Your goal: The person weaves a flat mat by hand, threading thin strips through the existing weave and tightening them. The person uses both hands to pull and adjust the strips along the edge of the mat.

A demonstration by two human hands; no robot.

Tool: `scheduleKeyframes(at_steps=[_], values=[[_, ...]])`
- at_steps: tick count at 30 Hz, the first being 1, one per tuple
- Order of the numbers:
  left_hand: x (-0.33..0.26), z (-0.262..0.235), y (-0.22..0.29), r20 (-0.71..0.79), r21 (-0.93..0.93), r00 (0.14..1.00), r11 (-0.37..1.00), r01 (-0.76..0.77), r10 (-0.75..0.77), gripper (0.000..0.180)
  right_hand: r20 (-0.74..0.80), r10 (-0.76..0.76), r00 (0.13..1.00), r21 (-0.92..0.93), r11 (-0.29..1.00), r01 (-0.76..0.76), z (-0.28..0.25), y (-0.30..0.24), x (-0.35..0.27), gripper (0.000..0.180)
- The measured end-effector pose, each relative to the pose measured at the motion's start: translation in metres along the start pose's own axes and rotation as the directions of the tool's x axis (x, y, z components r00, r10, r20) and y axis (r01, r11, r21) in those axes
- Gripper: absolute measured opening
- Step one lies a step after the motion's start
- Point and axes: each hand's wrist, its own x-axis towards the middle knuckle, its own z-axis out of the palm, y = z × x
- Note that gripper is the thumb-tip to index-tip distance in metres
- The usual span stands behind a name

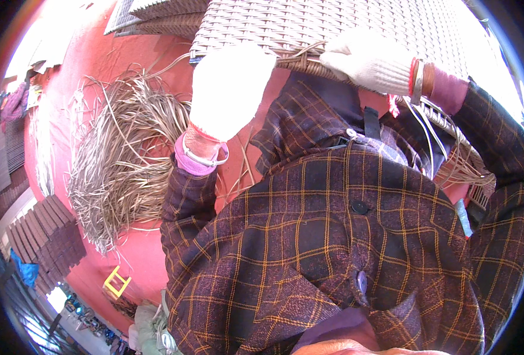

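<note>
A pale woven wicker panel (333,21) spans the top of the head view, its near edge facing me. Over its near left corner lies my left hand (232,89) in a white knitted glove; glare washes out its fingers, so their grip cannot be made out. Farther right along that edge, my right hand (371,62), gloved alike, is closed with its fingers pressed together. A loose flat wicker strand (309,48) leads from the edge into those fingers. Short strand ends stick out of the weave between the two hands.
A large heap of loose wicker strands (131,160) lies on the red ground sheet (137,254) at left. Dark woven pieces (46,236) are stacked beyond it, near a small yellow frame (117,283). More woven panels (167,15) lie at the far left. Strands hang beside my right forearm.
</note>
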Motion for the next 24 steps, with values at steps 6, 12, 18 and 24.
scheduleKeyframes(at_steps=[6,12,18,24], values=[[-0.001,-0.001,-0.02,0.048,-0.053,0.987,0.988,-0.148,0.15,0.045,-0.23,-0.237,0.944,-0.049,0.971,0.232,0.007,0.005,-0.002,0.034],[-0.004,0.005,-0.017,0.064,-0.053,0.994,0.995,-0.085,0.088,0.045,-0.17,-0.153,0.974,0.049,0.985,0.164,0.007,0.006,-0.003,0.03],[0.007,0.001,-0.012,-0.056,-0.064,0.987,0.986,-0.153,0.15,0.03,-0.113,-0.128,0.985,0.069,0.988,0.136,0.006,0.004,-0.006,0.029],[0.024,-0.002,0.003,-0.009,-0.101,0.995,0.99,-0.101,0.101,0.016,-0.199,-0.246,0.949,0.021,0.967,0.255,0.005,0.006,-0.008,0.029]])
